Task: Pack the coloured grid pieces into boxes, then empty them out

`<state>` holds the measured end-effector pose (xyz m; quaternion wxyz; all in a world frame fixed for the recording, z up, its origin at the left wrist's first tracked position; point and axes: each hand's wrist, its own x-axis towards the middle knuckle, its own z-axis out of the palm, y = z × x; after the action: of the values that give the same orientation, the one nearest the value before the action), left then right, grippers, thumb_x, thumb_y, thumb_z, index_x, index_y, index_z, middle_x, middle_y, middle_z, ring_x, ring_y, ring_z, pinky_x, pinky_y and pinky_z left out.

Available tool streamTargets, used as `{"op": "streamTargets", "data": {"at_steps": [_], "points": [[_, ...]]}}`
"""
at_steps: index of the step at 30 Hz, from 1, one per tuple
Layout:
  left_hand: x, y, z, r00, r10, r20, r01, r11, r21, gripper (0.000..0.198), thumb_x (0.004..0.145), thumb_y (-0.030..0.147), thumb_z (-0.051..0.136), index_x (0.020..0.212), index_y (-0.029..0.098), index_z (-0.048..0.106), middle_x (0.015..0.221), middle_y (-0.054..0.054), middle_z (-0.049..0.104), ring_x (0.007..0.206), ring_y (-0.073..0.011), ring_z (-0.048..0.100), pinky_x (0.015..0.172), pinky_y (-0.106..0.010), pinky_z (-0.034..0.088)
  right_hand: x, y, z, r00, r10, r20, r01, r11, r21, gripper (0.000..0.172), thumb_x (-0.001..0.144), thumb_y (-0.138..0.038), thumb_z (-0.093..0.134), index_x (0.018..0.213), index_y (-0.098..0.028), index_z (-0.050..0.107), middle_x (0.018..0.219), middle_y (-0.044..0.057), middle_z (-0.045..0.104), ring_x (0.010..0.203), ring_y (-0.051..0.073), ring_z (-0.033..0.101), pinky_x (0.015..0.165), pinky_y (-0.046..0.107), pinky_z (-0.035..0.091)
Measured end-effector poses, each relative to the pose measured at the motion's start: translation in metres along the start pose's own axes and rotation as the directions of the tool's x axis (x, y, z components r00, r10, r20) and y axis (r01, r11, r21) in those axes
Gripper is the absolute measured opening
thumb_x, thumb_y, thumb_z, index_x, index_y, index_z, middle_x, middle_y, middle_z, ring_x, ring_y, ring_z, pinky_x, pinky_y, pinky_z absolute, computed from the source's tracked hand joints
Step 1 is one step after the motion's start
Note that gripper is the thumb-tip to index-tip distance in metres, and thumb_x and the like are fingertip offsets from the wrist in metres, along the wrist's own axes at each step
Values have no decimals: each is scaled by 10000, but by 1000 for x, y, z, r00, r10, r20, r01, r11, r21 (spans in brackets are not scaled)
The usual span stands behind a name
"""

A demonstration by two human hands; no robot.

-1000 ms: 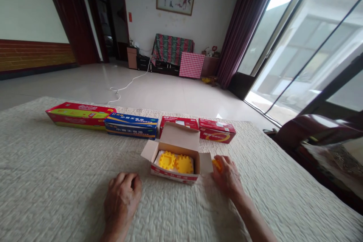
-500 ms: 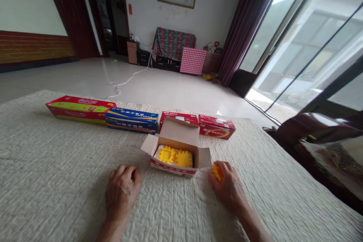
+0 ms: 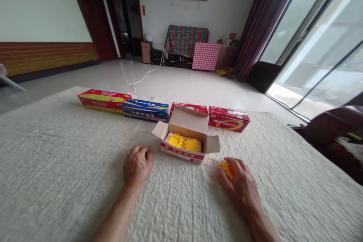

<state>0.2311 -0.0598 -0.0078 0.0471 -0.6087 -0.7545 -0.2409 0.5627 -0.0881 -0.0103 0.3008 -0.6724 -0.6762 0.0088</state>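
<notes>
An opened cardboard box stands between my hands with its flaps spread. Inside it lie yellow toothed plastic building blocks, side by side. My right hand rests on the quilted cover to the right of the box, its fingers around another yellow toothed building block. Part of that block shows between thumb and fingers; the rest is hidden by the hand. To the left of the box, my left hand lies on the cover as a loose fist, with nothing visible in it.
Behind the open box is a row of closed boxes: a red and green box, a blue battery box, a red box partly covered by the raised flap, and another red box. A pale quilted cover lies beneath everything.
The camera view has turned left and tilted slightly, so the scene sits farther right. Relative to the box both hands stay about where they were; the right still holds its yellow block.
</notes>
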Motion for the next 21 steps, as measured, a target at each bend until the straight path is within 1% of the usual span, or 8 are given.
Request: {"op": "streamTargets", "data": {"at_steps": [2, 5, 12, 16, 21], "points": [[0, 2, -2, 1000, -11, 24, 11, 1000, 8, 284, 901, 230, 462, 823, 203, 733, 876, -84, 661, 884, -236, 561, 774, -324, 390, 1, 2, 3, 1000, -7, -24, 7, 1000, -7, 376, 840, -491, 512, 1083, -230, 631, 1113, 103, 655, 971, 276, 621, 826, 410, 489], [1, 5, -3, 1000, -25, 10, 25, 999, 39, 281, 904, 217, 465, 810, 196, 730, 875, -86, 665, 880, -230, 569, 764, -318, 391, 2, 5, 6, 998, -22, -63, 22, 1000, -5, 382, 831, -504, 500, 1057, -229, 639, 1080, 101, 661, 942, 273, 624, 803, 412, 493], [1, 10, -5, 999, -50, 0, 49, 994, 100, 281, 907, 191, 460, 839, 178, 732, 898, -100, 665, 898, -226, 582, 771, -320, 397, 6, 3, 2, 999, -9, -37, 11, 999, 43, 401, 801, -504, 498, 1029, -215, 656, 1072, 121, 673, 921, 289, 635, 756, 414, 499], [2, 14, -6, 999, -51, 11, 50, 990, 133, 276, 911, 184, 460, 849, 176, 730, 914, -102, 664, 926, -229, 585, 755, -321, 397, 6, 4, 2, 999, -14, -39, 16, 999, 46, 415, 804, -494, 487, 1039, -199, 661, 1082, 138, 674, 903, 288, 633, 760, 421, 500], [0, 19, -7, 999, -47, 8, 45, 985, 168, 280, 914, 175, 444, 872, 161, 721, 941, -119, 656, 954, -246, 574, 769, -335, 399, 7, 3, 5, 999, 2, -34, -1, 999, 51, 435, 806, -475, 495, 1052, -166, 680, 1098, 155, 673, 928, 299, 628, 845, 428, 491]]}}
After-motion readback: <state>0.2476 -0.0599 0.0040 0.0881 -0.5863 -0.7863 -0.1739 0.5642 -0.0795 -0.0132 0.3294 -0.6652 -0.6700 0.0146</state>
